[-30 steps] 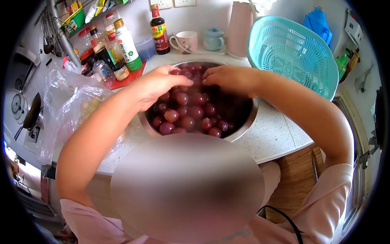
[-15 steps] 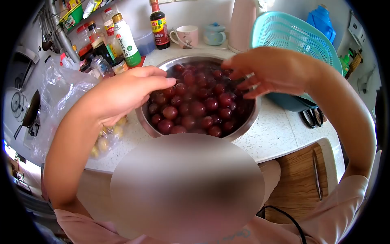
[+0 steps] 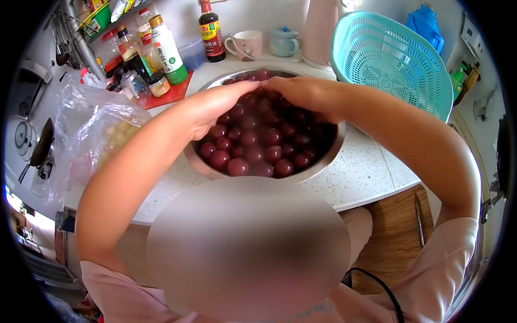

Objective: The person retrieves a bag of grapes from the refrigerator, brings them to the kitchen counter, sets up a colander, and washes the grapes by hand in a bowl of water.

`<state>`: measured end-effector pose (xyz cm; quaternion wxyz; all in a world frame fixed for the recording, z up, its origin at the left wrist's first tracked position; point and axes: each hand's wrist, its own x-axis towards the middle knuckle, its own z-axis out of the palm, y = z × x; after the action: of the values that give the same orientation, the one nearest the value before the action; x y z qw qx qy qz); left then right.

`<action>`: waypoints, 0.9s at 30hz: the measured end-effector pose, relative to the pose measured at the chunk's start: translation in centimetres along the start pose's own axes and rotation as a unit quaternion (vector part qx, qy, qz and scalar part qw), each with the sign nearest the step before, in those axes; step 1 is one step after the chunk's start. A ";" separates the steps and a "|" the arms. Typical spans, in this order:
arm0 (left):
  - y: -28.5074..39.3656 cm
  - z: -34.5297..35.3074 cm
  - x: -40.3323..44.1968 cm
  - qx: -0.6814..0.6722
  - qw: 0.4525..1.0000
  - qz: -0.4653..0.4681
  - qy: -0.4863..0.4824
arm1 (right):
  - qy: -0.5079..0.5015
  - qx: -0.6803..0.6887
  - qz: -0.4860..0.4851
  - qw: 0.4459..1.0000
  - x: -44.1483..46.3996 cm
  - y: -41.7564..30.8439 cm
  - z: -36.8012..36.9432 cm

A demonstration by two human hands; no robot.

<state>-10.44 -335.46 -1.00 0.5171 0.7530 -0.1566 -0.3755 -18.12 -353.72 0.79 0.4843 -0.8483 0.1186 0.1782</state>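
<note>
A wide metal bowl (image 3: 200, 164) on the counter holds many dark-red, round grapes (image 3: 237, 167), wet and glossy. Both my hands are down in it, at its far half. My left hand (image 3: 225, 103) reaches in from the left and touches the grapes. From the right, my right hand (image 3: 308, 97) does the same. The two thumbs meet, or nearly meet, at the middle. The other fingers of both hands are hidden among the grapes, so their grip does not show. A few grapes show just beyond the thumbs.
A turquoise colander basket (image 3: 392, 62) leans at the right, near a pink kettle (image 3: 319, 35). Behind the bowl are a cup (image 3: 247, 45), a lidded mug (image 3: 284, 43) and a sauce bottle (image 3: 211, 33). More bottles (image 3: 167, 51) and a plastic bag (image 3: 81, 121) are at left.
Both hands have moved inward and down, from above the bowl's sides into the grapes. The thumbs have come together. The bowl appears turned or shifted slightly, and the grapes have rearranged.
</note>
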 end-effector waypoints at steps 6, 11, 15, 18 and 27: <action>0.7 -0.3 -1.1 -0.011 0.997 0.063 -0.054 | -0.024 0.052 -0.015 0.998 2.5 1.1 -1.1; 2.0 -1.6 -3.1 0.068 0.988 0.109 -0.092 | -0.100 -0.044 -0.082 0.991 -1.0 -1.2 -3.7; 2.6 -1.9 -6.8 0.056 0.991 0.112 -0.052 | -0.136 -0.023 -0.120 0.983 -3.9 -2.6 -4.3; 2.6 -2.3 -10.0 0.029 0.996 0.089 0.014 | -0.049 0.002 -0.142 0.989 -6.3 -2.2 -4.5; 1.5 -2.9 -8.3 -0.061 0.998 -0.018 -0.031 | -0.061 0.083 0.003 0.995 -6.5 0.2 -2.6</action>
<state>-13.67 -329.02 4.18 0.5499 0.7111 -0.1353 -0.4167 -23.64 -355.91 4.55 0.5586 -0.7924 0.1057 0.2212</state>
